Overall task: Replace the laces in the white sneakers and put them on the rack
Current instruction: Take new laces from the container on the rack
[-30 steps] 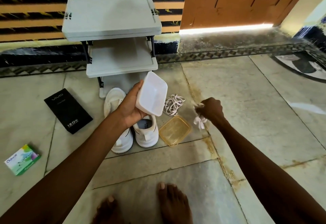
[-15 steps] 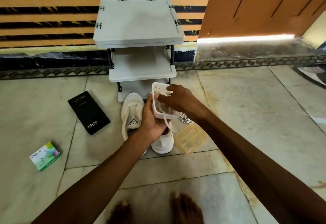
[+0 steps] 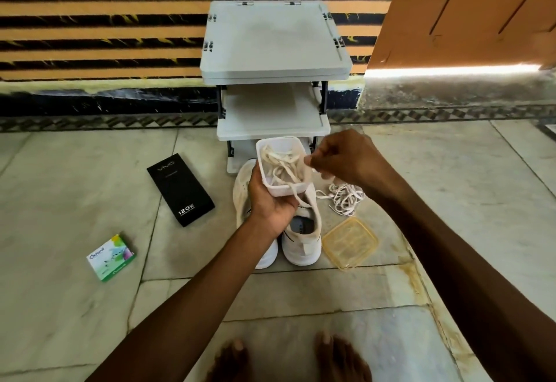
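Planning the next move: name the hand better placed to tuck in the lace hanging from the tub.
Right, probably. The left hand grips the tub; the right hand is beside its rim.

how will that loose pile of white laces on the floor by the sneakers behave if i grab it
The tangled pile of flat white laces is probably floppy: its strands lie in slack loops on the stone floor. It likely lifts as one trailing clump, since the loops overlap. It looks thin and light, unlikely to roll.
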The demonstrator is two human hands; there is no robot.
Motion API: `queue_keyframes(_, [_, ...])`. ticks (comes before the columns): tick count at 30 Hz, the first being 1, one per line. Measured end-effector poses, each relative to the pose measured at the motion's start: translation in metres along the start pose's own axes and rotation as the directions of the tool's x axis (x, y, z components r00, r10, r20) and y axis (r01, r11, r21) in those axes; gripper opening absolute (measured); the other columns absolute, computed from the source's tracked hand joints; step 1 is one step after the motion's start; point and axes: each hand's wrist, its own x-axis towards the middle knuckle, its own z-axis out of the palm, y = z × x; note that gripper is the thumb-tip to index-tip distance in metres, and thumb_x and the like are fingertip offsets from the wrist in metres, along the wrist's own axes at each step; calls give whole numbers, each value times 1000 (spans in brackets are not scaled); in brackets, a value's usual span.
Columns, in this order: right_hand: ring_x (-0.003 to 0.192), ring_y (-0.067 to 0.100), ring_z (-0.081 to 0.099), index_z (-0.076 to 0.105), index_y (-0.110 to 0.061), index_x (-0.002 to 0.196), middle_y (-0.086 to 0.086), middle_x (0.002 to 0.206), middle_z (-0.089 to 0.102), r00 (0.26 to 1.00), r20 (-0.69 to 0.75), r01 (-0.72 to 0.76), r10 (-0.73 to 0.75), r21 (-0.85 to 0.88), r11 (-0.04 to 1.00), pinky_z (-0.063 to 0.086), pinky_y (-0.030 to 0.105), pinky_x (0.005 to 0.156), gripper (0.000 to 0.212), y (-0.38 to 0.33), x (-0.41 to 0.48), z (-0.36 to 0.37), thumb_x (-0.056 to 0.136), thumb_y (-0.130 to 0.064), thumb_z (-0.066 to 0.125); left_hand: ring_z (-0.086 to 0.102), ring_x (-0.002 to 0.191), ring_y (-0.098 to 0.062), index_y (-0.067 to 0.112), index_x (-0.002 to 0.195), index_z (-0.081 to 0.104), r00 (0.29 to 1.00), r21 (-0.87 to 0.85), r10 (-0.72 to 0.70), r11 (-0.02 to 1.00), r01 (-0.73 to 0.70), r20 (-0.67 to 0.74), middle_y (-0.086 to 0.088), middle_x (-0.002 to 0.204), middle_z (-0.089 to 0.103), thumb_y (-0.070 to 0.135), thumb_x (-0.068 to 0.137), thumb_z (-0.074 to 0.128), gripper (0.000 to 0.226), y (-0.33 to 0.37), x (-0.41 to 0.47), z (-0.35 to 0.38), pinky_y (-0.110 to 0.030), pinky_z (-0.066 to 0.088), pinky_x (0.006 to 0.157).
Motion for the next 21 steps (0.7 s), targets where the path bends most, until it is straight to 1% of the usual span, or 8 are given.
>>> queue_keyframes(3, [65,12,64,70,-17,73,-1,70,70,981,99,-146,165,-169,975,52,30,66,41,7,-5,12,67,-56,82,56,112,-34,9,120,61,998,-4,54,999,-54,-24,-16,119,61,44,96,43,46,11,5,-4,-38,57,74])
queue_keyframes(6, [65,9,62,74,-24,81,-7,74,69,985,81,-133,150,-184,974,52,27,65,40,16,-8,35,65,-59,83,58,111,-30,12,117,63,996,2,75,997,-75,-52,-12,117,63,48,96,41,48,18,9,-6,-42,53,88])
queue_keyframes(9, [52,6,61,75,-24,80,-6,62,68,988,110,-114,112,5,994,50,21,49,26,20,-7,51,75,-48,80,60,106,-28,13,111,67,997,9,55,998,-55,-44,-10,115,63,50,95,42,48,23,8,-5,-39,45,96])
queue_keyframes(11, [52,8,60,75,-19,78,0,62,70,987,133,-104,94,69,992,48,19,44,18,19,-5,53,82,-37,76,57,120,-32,11,127,61,997,11,62,998,-62,-45,-12,130,60,49,96,43,52,25,8,-6,-42,48,96])
queue_keyframes(13, [57,11,63,74,-18,78,4,68,72,988,133,-94,84,72,993,50,19,46,12,17,-3,50,83,-29,75,44,135,-35,11,141,50,996,-15,83,996,-83,-40,-15,146,47,45,97,43,56,28,10,-8,-48,41,108])
queue_keyframes(14, [59,12,65,74,-19,78,4,68,73,986,140,-104,94,65,992,52,19,49,11,16,-2,49,81,-30,77,42,137,-35,11,143,47,996,-23,84,996,-85,-29,-15,148,45,44,97,43,57,29,9,-7,-49,42,107])
queue_keyframes(17, [59,10,70,70,-27,82,-2,64,72,980,133,-145,146,-16,989,60,27,61,28,14,1,54,67,-45,85,48,130,-36,10,141,49,997,-20,71,997,-72,-25,-17,141,50,45,99,38,55,29,5,-7,-46,58,85])
queue_keyframes(21, [64,10,68,70,-33,74,-5,66,72,997,57,-60,60,0,998,60,37,71,21,16,1,67,70,-50,80,52,125,-40,10,130,58,996,16,70,997,-69,-54,-21,136,54,45,100,35,51,27,5,-7,-45,56,84])
